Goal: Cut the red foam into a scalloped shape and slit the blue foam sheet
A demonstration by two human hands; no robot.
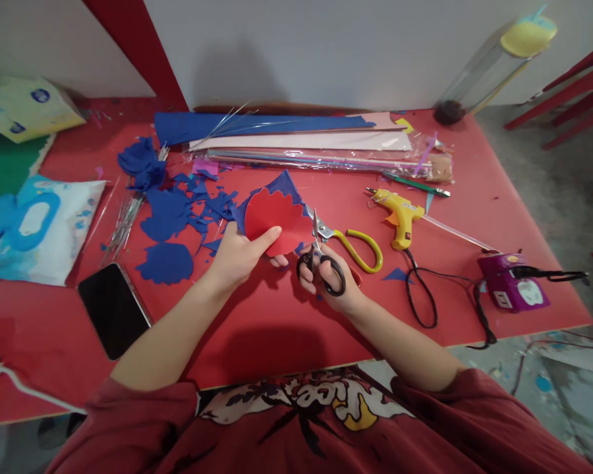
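My left hand (250,253) pinches a red scalloped template (274,214) against a piece of blue felt (289,183), thumb on top. Blue corners stick out above and to the left of the red shape. In my right hand (333,273) are black-handled scissors (321,253), thumb and fingers in the loops, blades pointing up close to the template's right edge. Whether the blades touch the felt I cannot tell. Just beyond them lie yellow-handled pliers (358,250), partly hidden by my right hand.
Blue felt scraps (205,197) and a cut blue piece (165,263) lie left, near a phone (113,309) and a wipes pack (44,227). To the right are a yellow glue gun (398,214) and a purple power block (516,283). Rolled sheets (277,126) lie along the wall.
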